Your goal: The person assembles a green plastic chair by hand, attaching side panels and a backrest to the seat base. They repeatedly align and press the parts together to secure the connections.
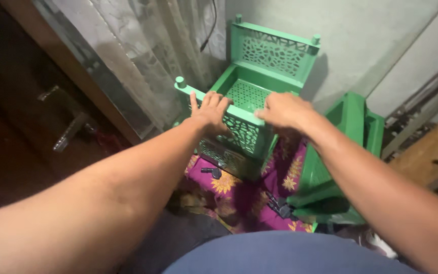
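A green plastic rack [259,76] with lattice sides and a perforated shelf stands on the floor against the wall. My left hand [210,110] rests on top of its near lattice panel, fingers spread over the upper edge. My right hand [284,109] grips the same edge further right, fingers curled over it. Both arms reach forward from the bottom of the view.
A stack of green plastic parts [338,167] leans at the right. A purple flowered cloth [244,193] lies on the floor with small black pieces [212,171] on it. A lace curtain [148,61] and dark wooden door [21,111] at left; wooden boards [432,152] at right.
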